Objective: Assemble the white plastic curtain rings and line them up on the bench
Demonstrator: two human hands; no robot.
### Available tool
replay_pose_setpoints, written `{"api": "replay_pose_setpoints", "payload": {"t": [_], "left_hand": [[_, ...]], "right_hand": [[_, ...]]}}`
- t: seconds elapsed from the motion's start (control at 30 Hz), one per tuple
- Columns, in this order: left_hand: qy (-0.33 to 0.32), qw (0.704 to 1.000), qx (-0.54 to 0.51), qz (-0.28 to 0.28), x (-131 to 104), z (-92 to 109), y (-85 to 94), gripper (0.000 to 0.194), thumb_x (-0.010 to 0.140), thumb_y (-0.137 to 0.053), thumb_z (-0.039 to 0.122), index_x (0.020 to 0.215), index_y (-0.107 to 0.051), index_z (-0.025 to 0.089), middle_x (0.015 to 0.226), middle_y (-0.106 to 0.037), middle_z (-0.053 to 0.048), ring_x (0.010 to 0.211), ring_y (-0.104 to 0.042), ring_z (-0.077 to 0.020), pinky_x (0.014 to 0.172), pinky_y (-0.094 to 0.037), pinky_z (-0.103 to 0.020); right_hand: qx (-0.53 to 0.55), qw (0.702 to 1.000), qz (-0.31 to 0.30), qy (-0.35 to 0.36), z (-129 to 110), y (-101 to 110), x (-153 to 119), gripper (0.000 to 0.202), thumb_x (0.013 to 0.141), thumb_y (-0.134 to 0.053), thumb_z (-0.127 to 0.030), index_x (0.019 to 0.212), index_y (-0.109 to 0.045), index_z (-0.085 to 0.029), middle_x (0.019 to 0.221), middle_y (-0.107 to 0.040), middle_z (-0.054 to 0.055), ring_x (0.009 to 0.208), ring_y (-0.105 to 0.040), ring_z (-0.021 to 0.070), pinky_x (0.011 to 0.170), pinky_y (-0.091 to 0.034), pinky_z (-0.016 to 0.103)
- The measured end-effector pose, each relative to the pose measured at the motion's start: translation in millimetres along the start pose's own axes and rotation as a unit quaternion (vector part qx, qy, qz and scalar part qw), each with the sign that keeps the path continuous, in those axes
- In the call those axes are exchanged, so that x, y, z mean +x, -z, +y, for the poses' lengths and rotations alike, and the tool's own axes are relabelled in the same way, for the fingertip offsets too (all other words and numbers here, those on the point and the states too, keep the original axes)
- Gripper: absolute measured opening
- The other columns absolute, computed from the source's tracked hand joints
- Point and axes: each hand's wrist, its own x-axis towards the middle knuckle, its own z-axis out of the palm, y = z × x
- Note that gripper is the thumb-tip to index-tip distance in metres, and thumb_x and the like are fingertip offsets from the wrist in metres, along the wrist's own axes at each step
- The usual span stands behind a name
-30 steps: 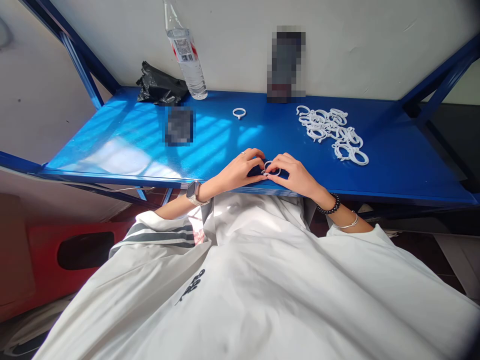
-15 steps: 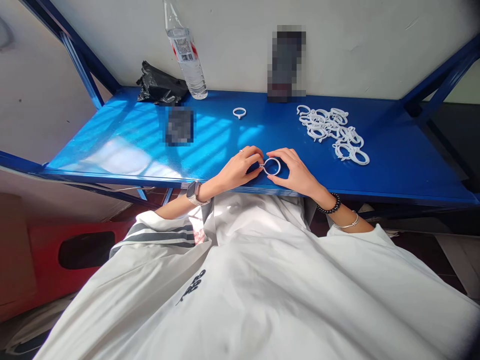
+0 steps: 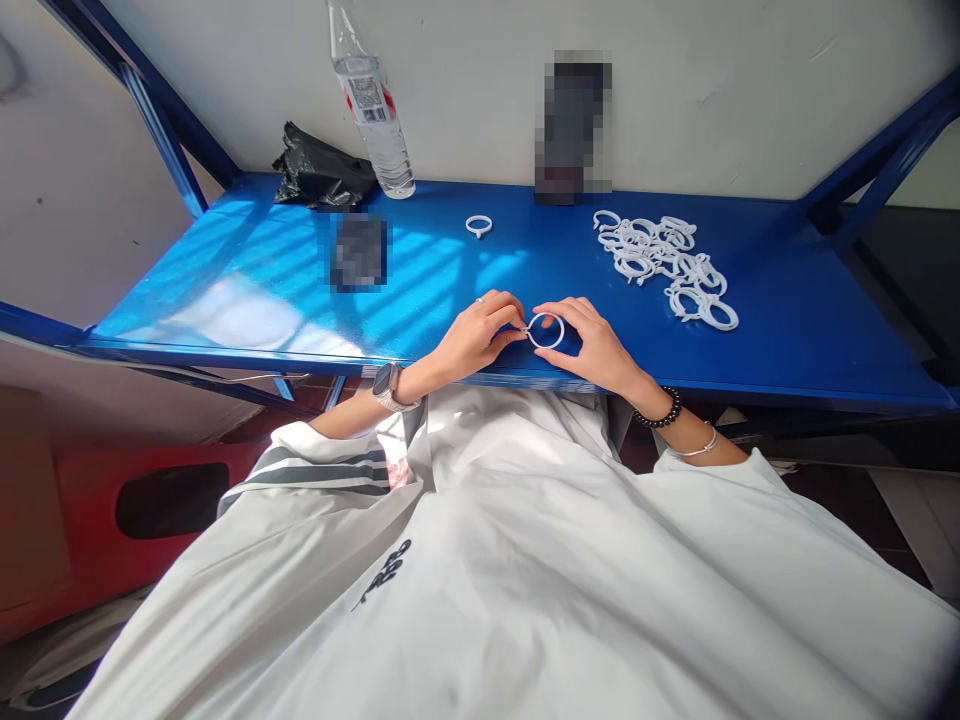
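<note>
Both hands meet at a white plastic ring (image 3: pixel 562 343) above the front edge of the blue table (image 3: pixel 450 290). My left hand (image 3: pixel 484 336), with a watch at the wrist, pinches the small tab on the ring's left side. Thumb and fingers of my right hand (image 3: pixel 589 343) curve around the ring and grip its rim at top and bottom. A single white ring (image 3: pixel 478 226) lies farther back on the table. To the right is a loose pile of several white rings (image 3: pixel 637 262).
A water bottle (image 3: pixel 382 130) stands at the back left beside a crumpled black bag (image 3: pixel 319 172). A blurred dark item (image 3: pixel 359 251) lies in front of them. Another blurred dark object (image 3: pixel 574 130) is at the back, by the wall. Blue metal bars flank the table.
The ring between my hands has shifted slightly right and up, and its tab now sits deeper in my left fingertips. The other rings have not moved.
</note>
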Motion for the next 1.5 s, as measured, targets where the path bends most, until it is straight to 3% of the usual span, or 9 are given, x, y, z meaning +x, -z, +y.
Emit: {"api": "replay_pose_setpoints", "payload": {"t": [0.47,0.7,1.1,1.5], "left_hand": [[-0.024,0.999,0.029,0.030,-0.7,-2.7,-3.2,0.024,0.104,-0.048,0.038,0.103,-0.062,0.019,0.107,-0.066,-0.011,0.096,-0.060,-0.0232,0.083,-0.049,-0.036],[-0.029,0.999,0.033,0.017,-1.3,-4.7,-3.2,0.025,0.105,-0.046,0.037,0.108,-0.063,0.019,0.112,-0.065,-0.011,0.098,-0.060,-0.0227,0.084,-0.049,-0.035],[-0.045,0.998,0.028,0.014,-1.3,-2.9,-2.4,0.023,0.105,-0.043,0.031,0.097,-0.061,0.018,0.108,-0.065,-0.011,0.093,-0.057,-0.0222,0.082,-0.047,-0.036],[-0.041,0.999,0.032,0.007,-1.7,-3.1,-1.3,0.022,0.104,-0.046,0.031,0.097,-0.063,0.019,0.107,-0.066,-0.011,0.093,-0.057,-0.0225,0.080,-0.047,-0.035]], "right_hand": [[0.001,0.999,0.034,0.020,3.4,-1.6,-0.8,0.041,0.091,-0.068,-0.050,0.123,-0.064,-0.026,0.101,-0.067,0.008,0.098,-0.060,0.0299,0.089,-0.051,0.046],[0.004,0.999,0.041,0.010,2.8,-1.3,-0.4,0.042,0.089,-0.070,-0.053,0.121,-0.065,-0.027,0.098,-0.067,0.007,0.096,-0.060,0.0298,0.088,-0.051,0.045],[0.015,1.000,0.000,0.004,1.4,-1.0,-0.6,0.048,0.090,-0.069,-0.048,0.133,-0.058,-0.028,0.107,-0.068,0.007,0.103,-0.059,0.0306,0.093,-0.050,0.047],[0.019,1.000,0.010,0.013,1.5,-0.8,-0.4,0.040,0.089,-0.071,-0.047,0.122,-0.062,-0.026,0.105,-0.068,0.007,0.102,-0.060,0.0307,0.091,-0.049,0.046]]}}
